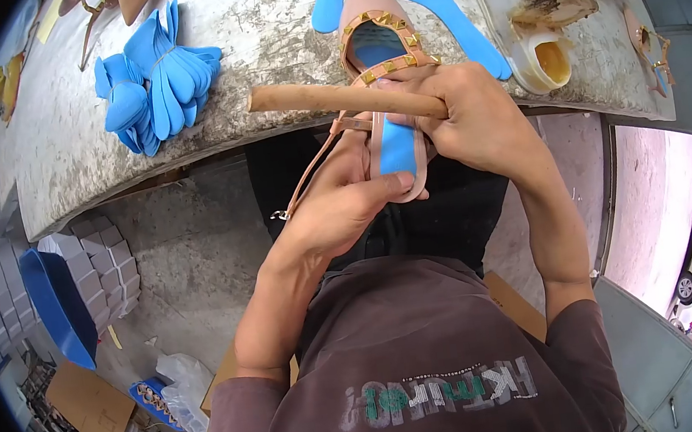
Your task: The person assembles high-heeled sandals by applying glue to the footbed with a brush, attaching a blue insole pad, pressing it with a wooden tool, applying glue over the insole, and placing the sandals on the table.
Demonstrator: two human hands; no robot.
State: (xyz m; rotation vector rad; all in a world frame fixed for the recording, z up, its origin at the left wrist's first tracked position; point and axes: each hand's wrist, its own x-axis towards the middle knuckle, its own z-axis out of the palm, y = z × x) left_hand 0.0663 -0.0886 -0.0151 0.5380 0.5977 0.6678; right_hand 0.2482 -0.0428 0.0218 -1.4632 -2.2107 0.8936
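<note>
My left hand (347, 186) is closed around the heel end of a pink pointed shoe (373, 0) with gold studs, its thumb on the blue insole (396, 149) inside. A loose ankle strap (307, 169) with a buckle hangs beside that hand. My right hand (476, 120) grips a round wooden stick (324, 97), which points left across the shoe. Its fingers also reach to the shoe's studded opening; the fingertips are partly hidden. The shoe's toe lies over the worktable edge, pointing away from me.
On the worktable (257, 34) lie bundled blue insoles (172, 78) at left and two loose blue insoles (461, 28) near the toe. A glue-stained white container (529, 63) with yellowish contents stands at right. Stacked white boxes (104, 261) and a blue tray (58, 308) are at lower left.
</note>
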